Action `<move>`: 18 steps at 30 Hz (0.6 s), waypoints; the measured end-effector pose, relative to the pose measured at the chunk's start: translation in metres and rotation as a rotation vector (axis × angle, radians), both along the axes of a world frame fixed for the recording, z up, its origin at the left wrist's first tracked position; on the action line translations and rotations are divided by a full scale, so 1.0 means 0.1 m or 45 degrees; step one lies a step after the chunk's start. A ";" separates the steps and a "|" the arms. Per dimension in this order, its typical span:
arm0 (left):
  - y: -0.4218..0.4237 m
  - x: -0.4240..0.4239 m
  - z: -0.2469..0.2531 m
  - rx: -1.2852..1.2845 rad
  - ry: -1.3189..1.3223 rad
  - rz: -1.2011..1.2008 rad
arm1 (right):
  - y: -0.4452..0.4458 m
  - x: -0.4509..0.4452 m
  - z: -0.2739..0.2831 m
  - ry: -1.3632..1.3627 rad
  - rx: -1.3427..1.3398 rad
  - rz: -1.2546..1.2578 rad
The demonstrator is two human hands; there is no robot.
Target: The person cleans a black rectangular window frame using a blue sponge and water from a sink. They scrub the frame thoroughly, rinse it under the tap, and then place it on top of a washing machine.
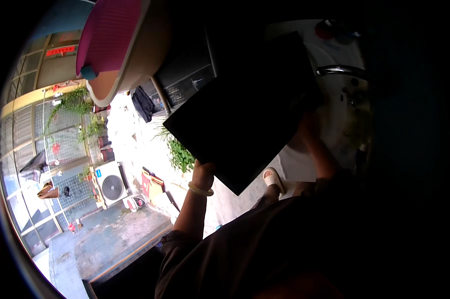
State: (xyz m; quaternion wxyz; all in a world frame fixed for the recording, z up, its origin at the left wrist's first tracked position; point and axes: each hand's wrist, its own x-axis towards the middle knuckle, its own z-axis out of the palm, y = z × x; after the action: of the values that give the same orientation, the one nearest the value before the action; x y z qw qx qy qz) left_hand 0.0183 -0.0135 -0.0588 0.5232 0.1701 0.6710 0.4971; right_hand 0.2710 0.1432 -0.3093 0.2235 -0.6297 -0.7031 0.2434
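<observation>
A large, flat rectangular panel (236, 123), almost black in the shade, is held tilted in front of my body. My left hand (203, 173) grips its lower left edge, and a pale bangle (200, 190) circles that wrist. Over at the right edge of the panel is my right hand (308, 125), deep in shadow, its fingers hard to make out. Behind the panel on the right shows a white fixture (299, 164) with a curved chrome bar (340, 70). The panel's surface is too dark to read.
Upper left, a pink and cream plastic tub (109, 37) hangs near a black box-like object (176, 89) bearing print. Green plants (181, 155) grow beyond the panel. An air conditioner's outdoor unit (111, 183) stands farther left. Below, a slippered foot (272, 179) rests on the pale floor (232, 205).
</observation>
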 end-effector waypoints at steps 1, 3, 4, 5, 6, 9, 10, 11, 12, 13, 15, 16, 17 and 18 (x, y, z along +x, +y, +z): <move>0.02 0.03 -0.08 0.042 0.048 -0.080 | 0.17 0.10 -0.45 0.031 -0.033 -0.062; 0.05 0.05 -0.25 0.131 0.147 -0.243 | 0.45 0.23 -1.00 0.096 -0.092 -0.190; 0.01 0.04 -0.28 0.050 0.099 -0.139 | 0.44 0.13 -1.05 0.089 -0.088 -0.153; 0.01 -0.02 -0.28 0.035 0.101 -0.155 | 0.42 0.04 -1.10 0.079 -0.081 -0.128; 0.00 -0.07 -0.31 0.005 0.091 -0.166 | 0.31 -0.05 -1.10 0.057 -0.090 -0.100; 0.06 0.01 -0.29 -0.022 0.179 -0.228 | -0.06 -0.20 -0.85 -0.049 -0.099 -0.058; 0.13 0.02 -0.29 -0.018 0.204 -0.279 | -0.26 -0.23 -0.72 -0.094 -0.119 -0.078; -0.05 -0.03 -0.27 -0.028 0.250 -0.244 | -0.56 -0.61 0.18 -0.002 -0.310 -0.074; -0.09 -0.05 -0.27 -0.121 0.108 -0.095 | -0.72 -0.65 0.60 0.099 -0.016 0.137; -0.03 -0.02 -0.29 0.011 0.091 -0.105 | -0.86 -0.75 0.87 0.316 -0.004 0.219; -0.09 -0.03 -0.35 0.059 0.112 -0.050 | -1.04 -0.73 1.52 0.491 0.139 0.470; -0.03 -0.01 -0.33 0.032 0.111 -0.077 | -1.00 -0.72 1.49 0.474 0.130 0.477; 0.01 0.00 -0.30 0.002 0.112 -0.095 | -0.96 -0.70 1.46 0.460 0.119 0.493; -0.01 -0.01 -0.26 -0.028 0.124 -0.093 | -0.94 -0.71 1.41 0.458 0.107 0.529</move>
State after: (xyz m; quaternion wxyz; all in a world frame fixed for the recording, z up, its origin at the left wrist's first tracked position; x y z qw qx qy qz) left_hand 0.0178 -0.0148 -0.0846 0.5096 0.2127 0.6943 0.4615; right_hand 0.2001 0.0492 -0.1686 0.3157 -0.4087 -0.7757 0.3626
